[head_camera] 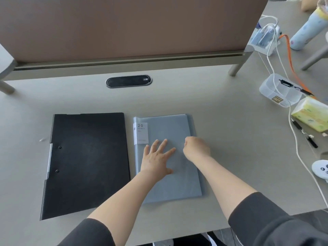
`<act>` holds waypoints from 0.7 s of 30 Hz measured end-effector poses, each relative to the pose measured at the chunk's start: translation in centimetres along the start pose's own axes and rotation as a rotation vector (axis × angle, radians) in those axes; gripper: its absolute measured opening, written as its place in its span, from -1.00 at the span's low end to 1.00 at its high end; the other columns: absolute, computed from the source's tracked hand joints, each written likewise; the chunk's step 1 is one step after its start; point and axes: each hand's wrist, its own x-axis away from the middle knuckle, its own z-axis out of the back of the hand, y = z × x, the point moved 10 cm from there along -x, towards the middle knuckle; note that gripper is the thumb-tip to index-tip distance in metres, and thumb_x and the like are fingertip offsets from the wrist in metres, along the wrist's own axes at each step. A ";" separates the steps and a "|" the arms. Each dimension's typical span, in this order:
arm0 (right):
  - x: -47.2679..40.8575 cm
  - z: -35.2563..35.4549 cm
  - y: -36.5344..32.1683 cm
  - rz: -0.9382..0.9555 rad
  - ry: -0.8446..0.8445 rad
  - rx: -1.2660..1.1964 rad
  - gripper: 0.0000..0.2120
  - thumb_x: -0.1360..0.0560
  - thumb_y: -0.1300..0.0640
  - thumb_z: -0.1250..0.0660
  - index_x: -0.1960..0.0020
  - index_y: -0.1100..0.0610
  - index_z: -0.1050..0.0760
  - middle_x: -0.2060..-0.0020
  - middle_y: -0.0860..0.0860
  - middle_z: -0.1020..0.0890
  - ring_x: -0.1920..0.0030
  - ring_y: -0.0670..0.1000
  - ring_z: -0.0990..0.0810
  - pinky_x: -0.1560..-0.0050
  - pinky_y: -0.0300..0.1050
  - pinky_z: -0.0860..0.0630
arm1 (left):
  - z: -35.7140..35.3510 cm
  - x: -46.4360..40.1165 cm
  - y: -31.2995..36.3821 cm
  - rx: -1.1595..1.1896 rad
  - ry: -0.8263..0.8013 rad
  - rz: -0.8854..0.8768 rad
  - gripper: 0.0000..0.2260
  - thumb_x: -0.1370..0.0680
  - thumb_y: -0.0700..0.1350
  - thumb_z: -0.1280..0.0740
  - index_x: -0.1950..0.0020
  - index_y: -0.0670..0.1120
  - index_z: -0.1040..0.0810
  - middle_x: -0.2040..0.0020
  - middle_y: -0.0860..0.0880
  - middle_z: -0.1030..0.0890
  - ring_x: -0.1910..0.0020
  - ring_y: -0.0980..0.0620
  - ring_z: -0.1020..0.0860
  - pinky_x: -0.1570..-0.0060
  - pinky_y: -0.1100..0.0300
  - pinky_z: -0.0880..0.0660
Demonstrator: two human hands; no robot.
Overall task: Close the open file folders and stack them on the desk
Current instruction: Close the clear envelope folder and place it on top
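Two closed folders lie side by side on the grey desk (177, 96). The black folder (87, 162) is on the left, its spine and metal clip along its left edge. The blue-grey folder (170, 183) with a white "20 pockets" label lies to its right. My left hand (158, 157) presses flat on the blue-grey cover, fingers spread. My right hand (196, 148) rests on the same cover near its right edge with fingers curled under; whether they grip the edge is hidden.
A brown partition (124, 23) with a rail stands at the back, a black cable port (129, 81) before it. At right: a clear plastic box (278, 91), tissue pack (312, 116), white and orange cables, pens, a white controller (321, 169), a patterned bottle (308, 27).
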 end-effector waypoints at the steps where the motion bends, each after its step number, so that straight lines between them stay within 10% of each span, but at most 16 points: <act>1: 0.2 -0.1 -0.6 0.042 0.011 0.014 -0.86 -0.54 0.20 -0.15 0.09 0.13 -0.49 0.12 0.10 -0.59 0.19 0.14 -0.47 0.23 -0.13 -0.34 | 0.0 0.0 0.0 0.004 0.003 -0.001 -0.26 -0.49 0.26 -0.35 -0.58 0.27 -0.04 -0.65 0.05 0.14 -0.61 -0.12 0.16 -0.54 -0.15 0.14; 9: 1.9 -2.3 -2.1 0.215 -0.023 0.077 -0.80 -0.57 0.16 -0.12 0.02 0.14 -0.52 0.01 0.14 -0.63 -0.02 0.21 -0.59 0.21 -0.11 -0.31 | -0.1 0.0 -0.1 0.014 0.014 0.003 -0.25 -0.48 0.29 -0.35 -0.58 0.27 -0.05 -0.65 0.07 0.14 -0.61 -0.11 0.15 -0.55 -0.16 0.13; 21: 3.2 -3.3 4.7 0.013 -0.067 -0.188 -0.78 -0.51 0.19 -0.15 0.30 0.12 -0.40 0.31 0.07 -0.53 0.25 0.17 -0.48 0.45 -0.14 -0.23 | 0.0 0.0 -0.1 0.016 0.011 0.029 -0.24 -0.48 0.27 -0.36 -0.57 0.30 -0.03 -0.64 0.10 0.14 -0.61 -0.08 0.14 -0.55 -0.14 0.11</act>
